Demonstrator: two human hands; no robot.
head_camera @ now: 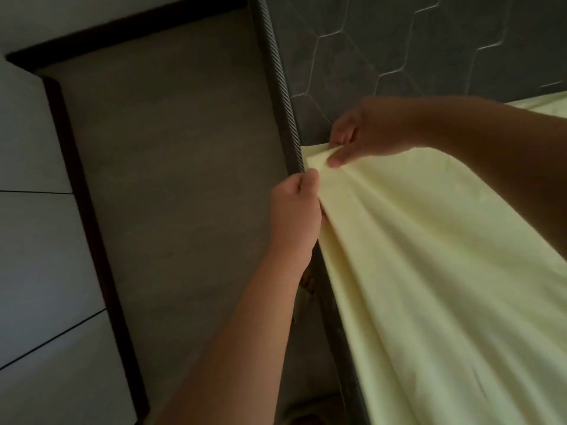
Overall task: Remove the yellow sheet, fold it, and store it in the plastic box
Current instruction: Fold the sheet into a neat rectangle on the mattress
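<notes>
The pale yellow sheet (429,271) lies over the right part of the dark grey quilted mattress (383,50), its corner bunched at the mattress edge. My left hand (296,210) grips the gathered corner of the sheet from the left side. My right hand (362,133) reaches in from the right and pinches the sheet's top edge just above it. Folds run from the two hands down to the lower right. The plastic box is not in view.
The mattress's corded edge (282,87) runs from the top centre down to the hands. Left of it lie grey floor (168,179), a dark skirting strip (79,194) and a white tiled wall (36,240).
</notes>
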